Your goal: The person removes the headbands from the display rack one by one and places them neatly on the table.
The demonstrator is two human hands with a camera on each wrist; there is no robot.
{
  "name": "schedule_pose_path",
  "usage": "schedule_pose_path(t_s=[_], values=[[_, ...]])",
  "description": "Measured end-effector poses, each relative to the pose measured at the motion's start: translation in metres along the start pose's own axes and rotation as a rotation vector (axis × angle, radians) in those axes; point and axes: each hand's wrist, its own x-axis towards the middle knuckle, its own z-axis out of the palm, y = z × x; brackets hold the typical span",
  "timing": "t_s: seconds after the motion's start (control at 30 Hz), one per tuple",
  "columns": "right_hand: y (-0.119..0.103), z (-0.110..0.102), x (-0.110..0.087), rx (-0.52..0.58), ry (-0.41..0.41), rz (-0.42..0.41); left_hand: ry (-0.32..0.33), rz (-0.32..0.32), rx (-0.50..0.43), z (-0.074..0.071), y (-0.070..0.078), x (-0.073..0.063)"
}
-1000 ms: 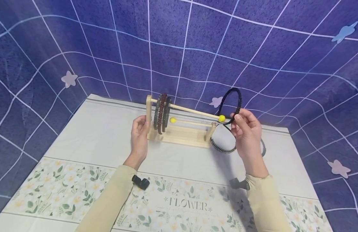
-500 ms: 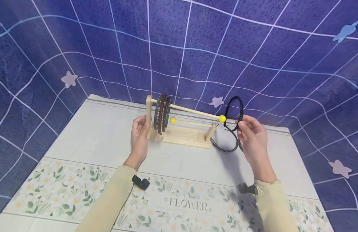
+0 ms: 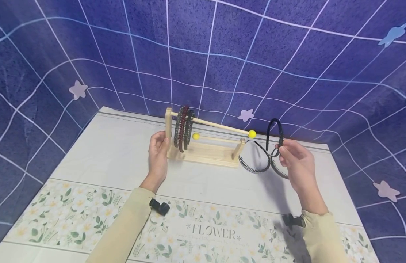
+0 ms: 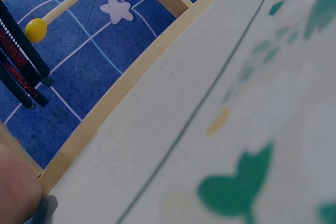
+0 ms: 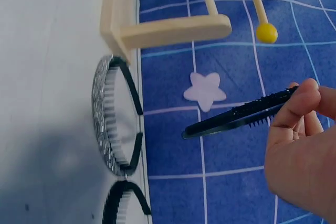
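Observation:
A light wooden stand sits at the back of the table, and my left hand grips its tall left upright. Several toothed headbands, dark and red, hang on the upper rod near that upright. A yellow ball caps the rod's free right end. To the right of the ball, my right hand pinches a black headband by one side, raised above the table. In the right wrist view this headband appears edge-on, with small teeth along its inner side.
A silver glitter headband lies by the stand's short right upright. Beside it lies a dark headband, partly behind my right hand. The lower rod ends in another yellow ball. A blue gridded curtain rises behind.
My right hand has moved right and nearer to me, carrying the black headband away from the upper rod's yellow ball and lower. The left hand and the stand stay put.

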Motion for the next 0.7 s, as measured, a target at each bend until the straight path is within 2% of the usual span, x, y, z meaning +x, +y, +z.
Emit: schedule_pose_path(t_s=[0.17,0.43,0.7], values=[[-0.003,-0.015,-0.003,-0.087,-0.008,0.015,0.009,0.005,-0.014,0.000,-0.001,0.001],[-0.003,-0.039,-0.007,-0.164,-0.003,0.026,0.008,0.008,-0.004,-0.001,-0.004,0.001],[-0.007,-0.059,-0.013,-0.186,0.080,0.027,0.009,0.005,-0.016,-0.001,-0.003,0.001]])
